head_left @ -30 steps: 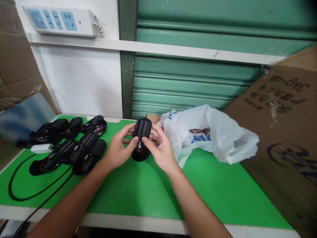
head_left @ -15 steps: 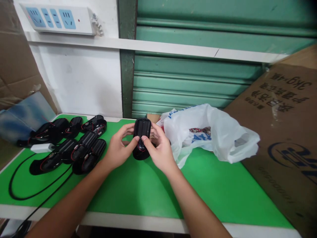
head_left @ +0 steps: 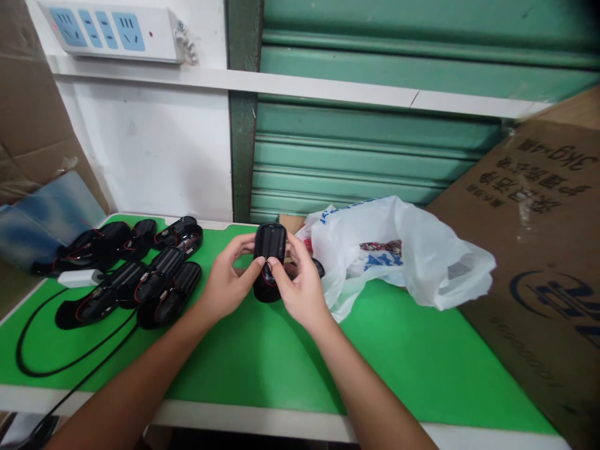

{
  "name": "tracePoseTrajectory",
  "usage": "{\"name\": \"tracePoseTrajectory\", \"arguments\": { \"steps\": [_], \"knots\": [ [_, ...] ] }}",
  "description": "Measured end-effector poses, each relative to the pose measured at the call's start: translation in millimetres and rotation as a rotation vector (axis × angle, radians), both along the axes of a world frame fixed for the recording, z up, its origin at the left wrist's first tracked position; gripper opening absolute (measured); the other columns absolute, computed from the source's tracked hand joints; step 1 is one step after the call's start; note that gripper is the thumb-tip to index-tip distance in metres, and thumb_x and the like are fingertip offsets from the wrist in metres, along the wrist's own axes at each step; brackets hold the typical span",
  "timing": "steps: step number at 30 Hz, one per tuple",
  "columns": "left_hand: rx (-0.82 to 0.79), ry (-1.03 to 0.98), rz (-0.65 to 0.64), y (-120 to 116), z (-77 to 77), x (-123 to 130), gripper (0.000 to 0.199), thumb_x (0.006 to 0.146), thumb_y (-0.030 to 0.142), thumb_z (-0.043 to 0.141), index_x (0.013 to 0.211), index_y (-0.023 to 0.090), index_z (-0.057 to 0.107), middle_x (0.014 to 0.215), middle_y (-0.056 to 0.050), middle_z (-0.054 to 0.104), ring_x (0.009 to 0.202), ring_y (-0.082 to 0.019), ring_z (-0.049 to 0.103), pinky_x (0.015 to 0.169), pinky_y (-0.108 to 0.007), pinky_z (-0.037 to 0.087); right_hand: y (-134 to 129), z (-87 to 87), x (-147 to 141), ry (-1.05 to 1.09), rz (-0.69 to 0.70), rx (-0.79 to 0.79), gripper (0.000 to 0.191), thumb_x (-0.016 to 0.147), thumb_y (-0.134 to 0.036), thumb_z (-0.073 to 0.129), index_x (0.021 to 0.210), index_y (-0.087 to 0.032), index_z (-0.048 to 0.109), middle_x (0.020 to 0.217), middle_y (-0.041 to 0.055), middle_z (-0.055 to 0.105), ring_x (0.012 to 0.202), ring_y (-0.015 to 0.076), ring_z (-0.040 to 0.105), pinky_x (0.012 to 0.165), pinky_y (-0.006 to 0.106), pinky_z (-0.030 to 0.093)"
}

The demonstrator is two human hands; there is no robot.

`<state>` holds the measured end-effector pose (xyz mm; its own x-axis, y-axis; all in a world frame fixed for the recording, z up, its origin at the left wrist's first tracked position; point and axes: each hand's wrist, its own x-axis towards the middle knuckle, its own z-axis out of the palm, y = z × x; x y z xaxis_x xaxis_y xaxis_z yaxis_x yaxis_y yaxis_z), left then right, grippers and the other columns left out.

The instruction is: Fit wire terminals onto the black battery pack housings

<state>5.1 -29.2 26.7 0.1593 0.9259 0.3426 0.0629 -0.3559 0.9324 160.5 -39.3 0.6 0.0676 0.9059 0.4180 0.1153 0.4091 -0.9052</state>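
Between my two hands, above the green table top (head_left: 262, 369), is a black plastic housing (head_left: 270, 240) with long ridged slots in its upper half. My left hand (head_left: 233, 273) grips its left side, thumb pressed on the middle. From the right, my right hand (head_left: 301, 281) holds it the same way, its thumb tip close beside the other one. Something thin and dark is under the thumbs, too small to make out. Behind my right hand another black piece (head_left: 319, 267) shows in part.
Several similar black housings (head_left: 162, 275) with red wires lie at the left, beside a white adapter (head_left: 80, 279) and a looping black cable (head_left: 29, 372). A white plastic bag (head_left: 426, 250) sits right of my hands. A cardboard box (head_left: 529, 250) leans at the far right.
Both hands keep their grip on the black housing. The picture has shifted slightly, and more of the black piece behind my right hand shows.
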Motion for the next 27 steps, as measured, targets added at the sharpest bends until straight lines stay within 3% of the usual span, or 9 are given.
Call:
{"name": "tracePoseTrajectory", "arguments": {
  "steps": [5,14,27],
  "knots": [
    [0.022,-0.001,0.021,-1.6,-0.7,2.7,0.038,0.093,0.036,0.071,0.127,0.019,0.066,0.124,-0.013,0.074,0.115,-0.026,0.069,0.091,-0.034,0.06,0.1,-1.7,-0.7,-0.003,-0.019,-0.007,0.053,0.097,-0.038,0.063,0.146,-0.024,0.051,0.131,0.0138,0.071,0.129,0.0292,0.065,0.096,0.043,0.063],
    [0.021,0.06,0.078,-6.5,0.5,5.4,0.043,0.092,0.035,0.069,0.131,0.017,0.065,0.123,-0.014,0.075,0.114,-0.027,0.071,0.067,-0.025,0.061,-1.9,-4.7,-3.6,-0.024,-0.026,0.002,0.056,0.1,-0.038,0.059,0.151,-0.021,0.048,0.14,0.0156,0.068,0.135,0.0296,0.062,0.105,0.046,0.059],
    [0.104,0.101,0.143,-8.6,-5.9,9.8,0.043,0.091,0.028,0.067,0.132,0.018,0.065,0.123,-0.012,0.077,0.111,-0.025,0.074,0.068,-0.024,0.064,-6.0,-3.5,-7.7,-0.037,-0.027,-0.02,0.058,0.102,-0.039,0.055,0.156,-0.02,0.045,0.149,0.0156,0.062,0.136,0.0298,0.061,0.116,0.049,0.05]
  ]
}}
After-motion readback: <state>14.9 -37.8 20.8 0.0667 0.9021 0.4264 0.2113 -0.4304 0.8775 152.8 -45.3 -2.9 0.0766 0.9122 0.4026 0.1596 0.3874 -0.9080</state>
